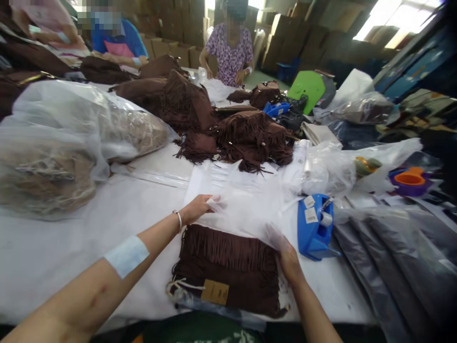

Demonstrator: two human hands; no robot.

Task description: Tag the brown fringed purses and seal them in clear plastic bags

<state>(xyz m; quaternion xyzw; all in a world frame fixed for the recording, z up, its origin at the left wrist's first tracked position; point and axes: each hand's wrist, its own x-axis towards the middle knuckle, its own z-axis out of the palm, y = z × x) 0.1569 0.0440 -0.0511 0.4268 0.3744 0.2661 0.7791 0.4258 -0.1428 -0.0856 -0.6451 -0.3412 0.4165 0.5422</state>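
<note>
A dark brown fringed bag (232, 264) lies flat on the table in front of me, with a tan tag (215, 291) on a pale cord at its lower left. Beyond its upper edge a thin translucent plastic bag (246, 205) is spread between my hands. My left hand (200, 207) pinches the plastic's left side, fingers closed. At the fringed bag's upper right corner, my right hand (287, 255) grips the plastic's right edge; the film partly covers its fingertips.
A blue tape dispenser (314, 228) stands right of my right hand. Brown fringed bags (250, 136) are piled ahead. Large plastic sacks (71, 143) sit at the left, grey plastic-wrapped pieces (385, 257) at the right. Several co-workers, one in a purple patterned top (230, 52), are across the table.
</note>
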